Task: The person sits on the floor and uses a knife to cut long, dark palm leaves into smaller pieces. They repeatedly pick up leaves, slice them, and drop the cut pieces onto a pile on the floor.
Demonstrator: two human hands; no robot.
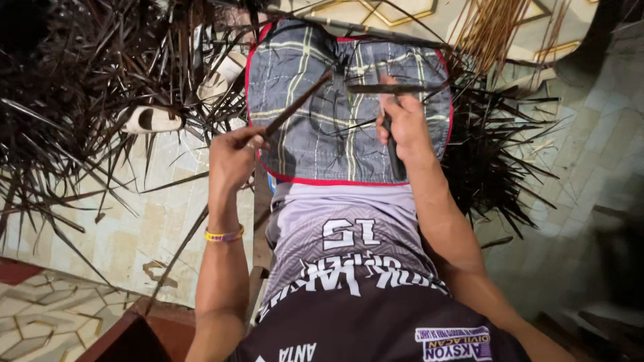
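Left hand [231,157] clamped on dark stick [295,107] pointing 1 o'clock, right hand [402,124] clamped on knife [392,151], over plaid cloth [308,141].

Lap cloth [315,127] woven plaid, matt; floor tiles [154,201] smooth, semi-gloss; knife [392,144] dark metal.

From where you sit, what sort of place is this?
Probably a home floor used for handcraft. The floor is patterned tile, heaps of dark leaf strips lie all around, and a bundle of pale sticks sits ahead. The left hand holds a strip and the right hand a knife over a checked lap cloth.
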